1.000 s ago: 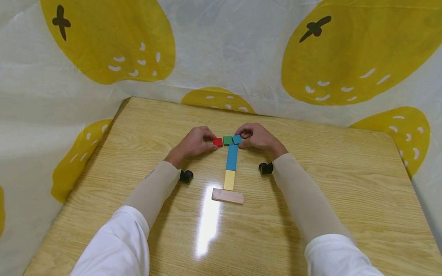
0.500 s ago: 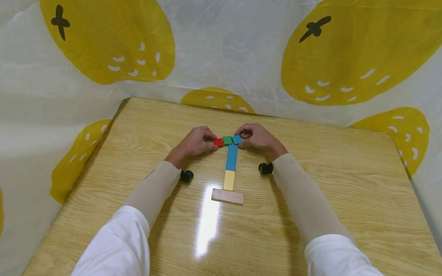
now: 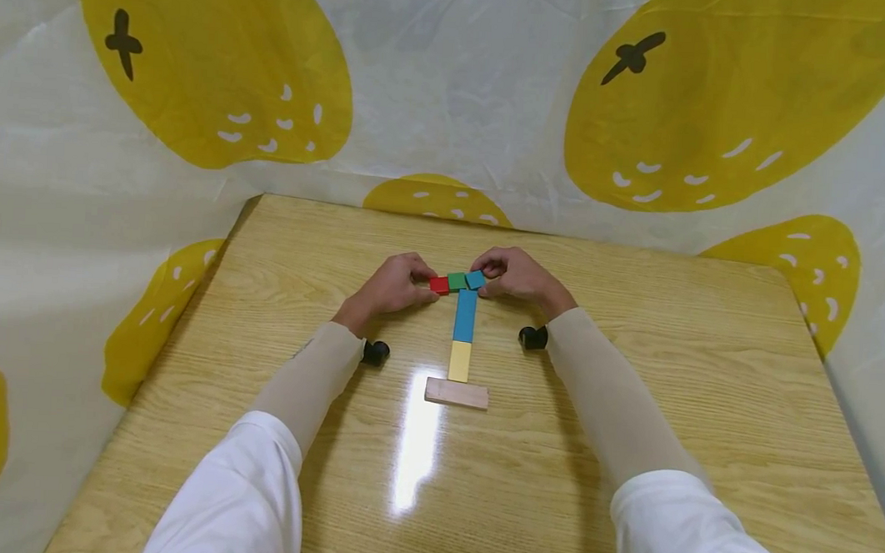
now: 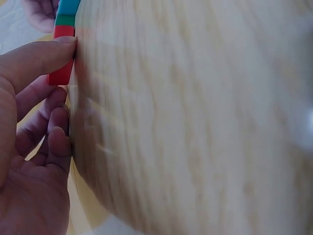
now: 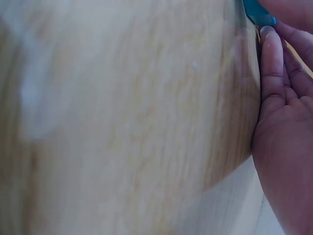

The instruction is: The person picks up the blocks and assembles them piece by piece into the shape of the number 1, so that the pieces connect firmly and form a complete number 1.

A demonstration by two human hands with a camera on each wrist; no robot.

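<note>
My left hand pinches a red square block between thumb and fingers; the left wrist view shows the thumb across the red block. On the other side my right hand pinches a small blue square block. Between these two lies a green square block, making a slightly bent row. Below the row a longer blue block runs toward me, followed by a yellow block. A plain wooden block lies crosswise at the near end.
All blocks lie on a glossy wood-grain table with a light reflection near the plain block. A white curtain with yellow fruit prints hangs behind the far edge. Black wrist-worn pieces sit by each wrist.
The red block and my left hand have moved slightly right, and the gap between the red and green blocks has closed. My right hand stays nearly in place.
</note>
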